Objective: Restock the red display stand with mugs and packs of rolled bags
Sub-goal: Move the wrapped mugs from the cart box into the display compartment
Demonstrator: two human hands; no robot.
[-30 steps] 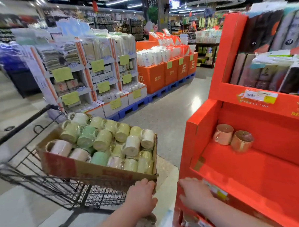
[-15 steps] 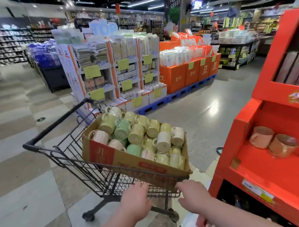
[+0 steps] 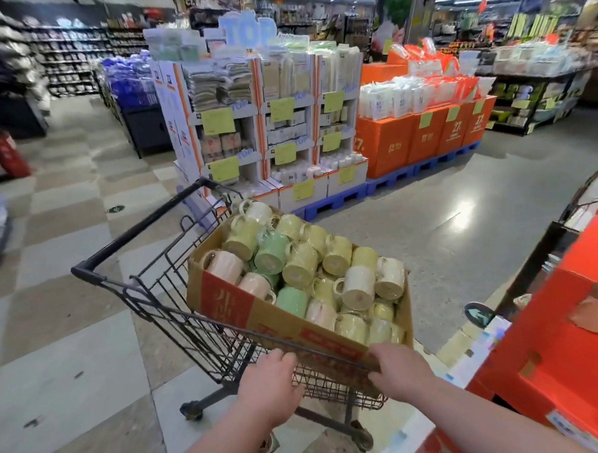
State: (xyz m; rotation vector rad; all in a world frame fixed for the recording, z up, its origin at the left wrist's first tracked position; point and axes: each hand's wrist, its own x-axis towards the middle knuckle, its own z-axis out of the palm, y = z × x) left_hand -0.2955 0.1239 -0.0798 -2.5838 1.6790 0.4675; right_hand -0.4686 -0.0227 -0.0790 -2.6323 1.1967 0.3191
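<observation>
Wire cart (image 3: 163, 287), black handle, holds a cardboard box (image 3: 225, 301) with red print on its side. Floor (image 3: 54, 305) at left in pale and tan checker tiles; grey polished floor at right.

Beyond the cart: white display (image 3: 259, 125), three tiers, yellow tags (image 3: 218, 121), pale blue "TOP" sign (image 3: 248, 30) on top. Beside it to the right, orange boxes (image 3: 424, 135) in a row with white packs (image 3: 398, 98) stacked on them. Both stand on blue pallets (image 3: 337, 200).

Far left, a red cylinder (image 3: 5, 153), leaning, possibly an extinguisher; blurred. Stack of blue goods (image 3: 126, 79) behind the display. Long shelves (image 3: 71, 61) at back. Dark rack (image 3: 531, 89) of goods far right.
</observation>
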